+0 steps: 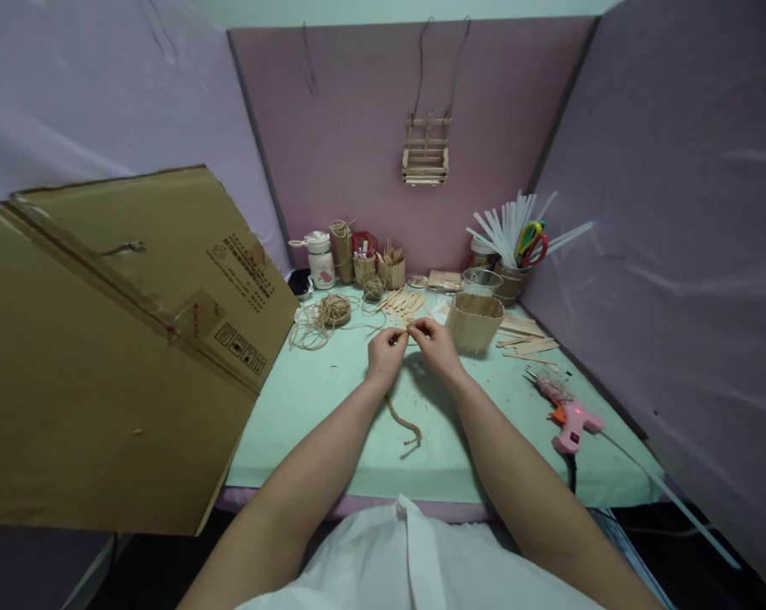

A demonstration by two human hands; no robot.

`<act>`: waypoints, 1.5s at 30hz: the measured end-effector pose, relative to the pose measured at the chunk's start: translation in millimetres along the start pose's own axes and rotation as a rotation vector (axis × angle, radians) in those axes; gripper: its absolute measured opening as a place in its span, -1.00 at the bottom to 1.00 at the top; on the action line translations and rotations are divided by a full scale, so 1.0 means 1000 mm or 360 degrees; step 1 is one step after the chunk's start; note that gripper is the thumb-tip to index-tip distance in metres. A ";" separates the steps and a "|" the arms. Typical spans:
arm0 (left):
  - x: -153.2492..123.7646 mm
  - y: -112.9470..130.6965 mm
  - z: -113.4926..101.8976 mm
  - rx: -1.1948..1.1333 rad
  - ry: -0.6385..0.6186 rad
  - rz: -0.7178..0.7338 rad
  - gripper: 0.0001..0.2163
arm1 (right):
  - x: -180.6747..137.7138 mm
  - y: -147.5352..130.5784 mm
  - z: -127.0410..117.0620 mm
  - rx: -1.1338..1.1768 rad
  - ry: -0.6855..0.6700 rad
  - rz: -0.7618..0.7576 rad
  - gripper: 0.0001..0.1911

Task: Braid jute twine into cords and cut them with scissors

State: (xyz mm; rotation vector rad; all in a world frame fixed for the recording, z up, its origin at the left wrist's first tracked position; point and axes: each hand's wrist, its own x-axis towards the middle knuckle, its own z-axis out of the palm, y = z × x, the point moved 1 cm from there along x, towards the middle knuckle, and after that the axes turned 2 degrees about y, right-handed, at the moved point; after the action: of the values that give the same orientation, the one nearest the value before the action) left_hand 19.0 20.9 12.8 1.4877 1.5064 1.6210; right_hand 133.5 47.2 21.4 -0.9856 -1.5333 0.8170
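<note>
- As I look down through the head camera, the left hand (385,356) and the right hand (437,347) meet above the middle of the desk (319,407), fingertips nearly touching.
- Each hand has its thumb and fingers drawn together in a pinch; what sits between them is too small for me to tell.
- The cord (405,426) shows from beside the left wrist, on the near side of the fingers, and curves toward the desk's front edge, its frayed end lying loose. Its upper part is hidden from me, so I cannot tell whether it reaches the fingertips.
- Just beyond my right hand stands a pot made of sticks (475,326).
- Loose sticks (401,302) lie behind both hands, toward the back edge.
- A ball of twine (337,310) rests left of them.
- Near the desk's right edge lies a pink glue gun (574,424).
- A cardboard box (147,390) covers the left edge.
</note>
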 end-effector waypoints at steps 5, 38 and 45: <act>0.000 0.001 0.000 0.0020 0.0008 -0.0010 -0.87 | 0.000 0.001 0.001 -0.0019 -0.0008 -0.0039 -0.78; 0.005 -0.012 0.008 -0.0690 -0.0041 -0.0504 -0.84 | 0.000 0.003 -0.001 0.0131 0.0233 0.0161 -0.77; 0.007 -0.011 0.006 -0.0601 0.0142 -0.0368 -0.88 | -0.004 -0.005 0.001 -0.0231 0.0202 -0.0173 -0.81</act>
State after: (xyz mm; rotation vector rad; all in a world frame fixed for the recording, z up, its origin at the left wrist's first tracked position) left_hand 18.5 32.2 4.0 1.0122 1.2725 1.7300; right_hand 132.2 41.4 24.1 -1.0299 -1.5379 0.5624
